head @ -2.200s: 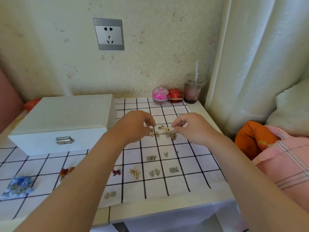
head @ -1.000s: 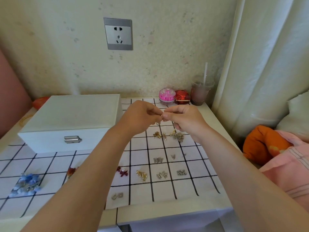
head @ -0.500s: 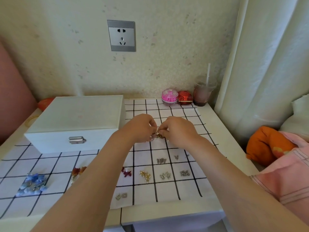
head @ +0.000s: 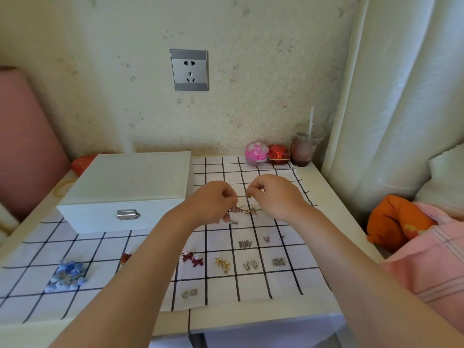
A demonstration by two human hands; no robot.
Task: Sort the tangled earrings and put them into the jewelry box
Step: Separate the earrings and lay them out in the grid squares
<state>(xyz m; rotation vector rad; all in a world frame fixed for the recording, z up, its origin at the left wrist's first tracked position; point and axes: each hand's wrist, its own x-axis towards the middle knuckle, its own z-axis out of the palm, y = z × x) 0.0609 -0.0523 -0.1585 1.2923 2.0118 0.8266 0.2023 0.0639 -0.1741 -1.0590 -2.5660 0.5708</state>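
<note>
Two hands mid-frame: left hand (head: 213, 199) and right hand (head: 272, 194) both pinching tangled earrings (head: 244, 210); closed jewelry box (head: 130, 189) left of centre.

I could read no text anywhere (the label (head: 278, 160) on the red box (head: 279, 152) was too blurred).

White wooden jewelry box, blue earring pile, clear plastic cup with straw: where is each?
White wooden jewelry box (head: 130, 182), head view, closed lid.
Blue earring pile (head: 67, 276), head view, pile's middle.
Clear plastic cup with straw (head: 303, 149), head view, cup wall.
</note>
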